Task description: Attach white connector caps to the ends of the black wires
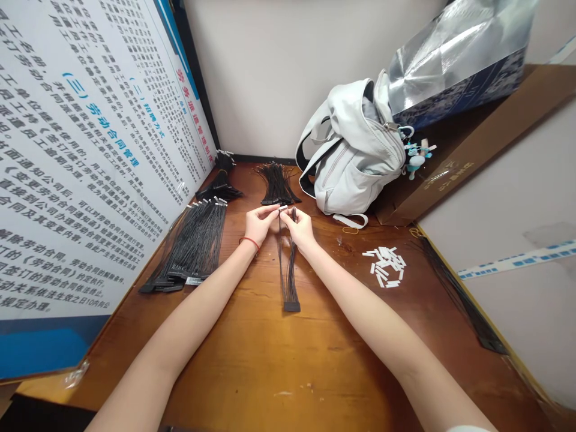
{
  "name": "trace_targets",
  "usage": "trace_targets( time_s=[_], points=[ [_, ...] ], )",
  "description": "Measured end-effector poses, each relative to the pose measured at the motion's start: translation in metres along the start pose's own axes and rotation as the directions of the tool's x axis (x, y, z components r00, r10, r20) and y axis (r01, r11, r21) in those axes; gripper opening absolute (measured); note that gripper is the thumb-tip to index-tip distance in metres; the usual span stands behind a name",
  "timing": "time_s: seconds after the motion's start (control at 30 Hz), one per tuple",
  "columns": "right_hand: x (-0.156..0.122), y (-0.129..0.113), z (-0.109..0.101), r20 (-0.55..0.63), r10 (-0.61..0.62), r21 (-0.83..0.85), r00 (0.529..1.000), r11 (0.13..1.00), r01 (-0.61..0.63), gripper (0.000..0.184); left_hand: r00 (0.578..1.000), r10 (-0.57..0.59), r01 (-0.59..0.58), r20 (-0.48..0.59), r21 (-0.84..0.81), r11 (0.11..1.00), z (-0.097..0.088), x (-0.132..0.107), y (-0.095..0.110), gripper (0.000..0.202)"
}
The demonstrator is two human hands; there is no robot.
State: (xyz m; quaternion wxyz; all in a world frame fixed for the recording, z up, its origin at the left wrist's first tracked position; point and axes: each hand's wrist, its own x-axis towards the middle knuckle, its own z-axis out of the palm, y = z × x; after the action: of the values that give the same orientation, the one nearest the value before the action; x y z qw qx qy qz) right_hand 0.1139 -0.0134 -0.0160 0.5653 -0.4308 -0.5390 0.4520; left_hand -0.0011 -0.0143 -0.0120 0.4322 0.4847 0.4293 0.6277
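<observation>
The left hand pinches a small white connector tightly in the fingertips; the right hand, almost closed, keeps thin black wires steady just beside it.

Poster heading: "(三)劳动合同管理"; side title: "劳务派遣管理制度"

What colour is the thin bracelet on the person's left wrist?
Red: the thin cord bracelet shows clearly in the head view.

A black wire harness held between left hand and right hand
</observation>
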Motion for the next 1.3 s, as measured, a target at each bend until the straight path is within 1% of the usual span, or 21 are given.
trace_targets(
  time_s=[0.23,0.6,0.73,0.87,0.93,0.97,1.03,1.1,1.13,1.2,1.3],
  points=[
    [0.0,0.001,0.0,-0.017,0.023,0.002,1.0,1.0,-0.023,0.024,1.0,0.002,-0.002,0.006,0.017,1.0,0.001,-0.001,0.002,0.02],
    [-0.001,0.001,-0.001,-0.033,0.022,0.051,0.999,0.999,-0.021,0.024,0.997,0.017,-0.022,0.079,0.061,0.998,0.002,-0.002,0.003,0.02],
    [-0.001,0.002,-0.002,-0.033,0.024,0.044,0.999,0.999,-0.022,0.024,0.995,0.022,-0.026,0.102,0.04,0.999,0.002,-0.002,0.001,0.023],
    [0.0,0.002,-0.002,-0.011,0.021,0.052,1.0,0.998,-0.02,0.027,0.996,-0.019,0.022,0.091,-0.034,0.999,0.002,-0.001,-0.002,0.031],
    [0.0,0.001,-0.002,0.006,0.018,0.044,1.0,0.999,-0.018,0.027,0.998,-0.045,0.048,0.05,-0.056,0.997,0.001,0.0,-0.003,0.033],
    [-0.002,0.0,-0.002,0.007,0.016,0.025,1.0,1.0,-0.016,0.027,0.998,-0.054,0.054,0.012,-0.057,0.997,0.001,0.001,-0.004,0.032],
    [-0.008,-0.004,-0.002,-0.004,0.013,-0.034,1.0,0.999,-0.013,0.025,0.993,-0.063,0.058,-0.098,-0.051,0.997,0.0,0.003,-0.006,0.03],
    [-0.019,-0.01,-0.002,-0.006,0.018,-0.084,1.0,0.996,-0.018,0.023,0.975,-0.067,0.06,-0.213,-0.04,0.997,-0.001,0.005,-0.008,0.025],
    [-0.027,-0.013,-0.002,0.01,0.027,-0.093,1.0,0.995,-0.025,0.022,0.964,-0.068,0.063,-0.258,-0.03,0.998,-0.001,0.005,-0.008,0.022],
    [-0.045,-0.02,-0.001,0.078,0.06,-0.081,0.995,0.995,-0.054,0.024,0.945,-0.063,0.064,-0.32,-0.006,0.998,-0.001,0.005,-0.007,0.016],
    [-0.072,-0.03,0.004,0.193,0.126,-0.015,0.973,0.992,-0.126,0.03,0.918,-0.044,0.06,-0.395,0.027,0.998,-0.002,0.003,-0.004,0.012]
  ],
)
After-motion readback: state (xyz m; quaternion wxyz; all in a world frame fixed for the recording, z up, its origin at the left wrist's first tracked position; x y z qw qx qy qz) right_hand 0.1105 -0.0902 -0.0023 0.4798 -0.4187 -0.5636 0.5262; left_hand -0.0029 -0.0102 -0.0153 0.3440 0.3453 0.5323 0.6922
